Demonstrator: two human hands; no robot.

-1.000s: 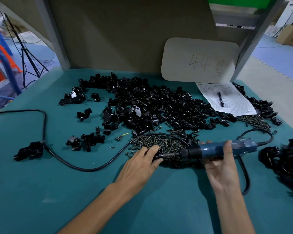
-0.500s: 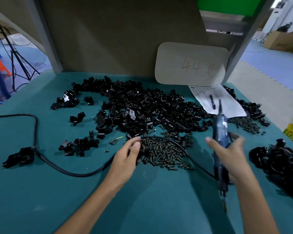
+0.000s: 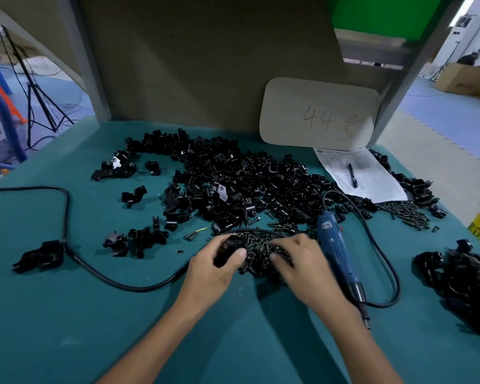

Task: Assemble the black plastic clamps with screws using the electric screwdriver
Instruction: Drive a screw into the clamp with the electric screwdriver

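My left hand [image 3: 214,270] grips a black plastic clamp [image 3: 227,249] at the left edge of a pile of dark screws [image 3: 261,245]. My right hand [image 3: 302,261] lies on that pile with its fingertips down among the screws; motion blur hides whether it pinches one. The blue electric screwdriver [image 3: 334,245] lies on the green table [image 3: 67,314] just right of my right hand, with its bit pointing toward me. A large heap of loose black clamps [image 3: 247,184] spreads behind the screws.
The screwdriver's black cable [image 3: 108,275] loops left past a black block [image 3: 39,254] and curls right of the tool. Another clamp heap [image 3: 460,273] sits at the right edge, and more screws [image 3: 405,214] lie below a paper with a pen [image 3: 363,176]. A card marked 44 [image 3: 319,115] leans at the back.
My right hand has let go of the screwdriver, which now lies on the table, and has moved left onto the screw pile. My left hand still holds the clamp.
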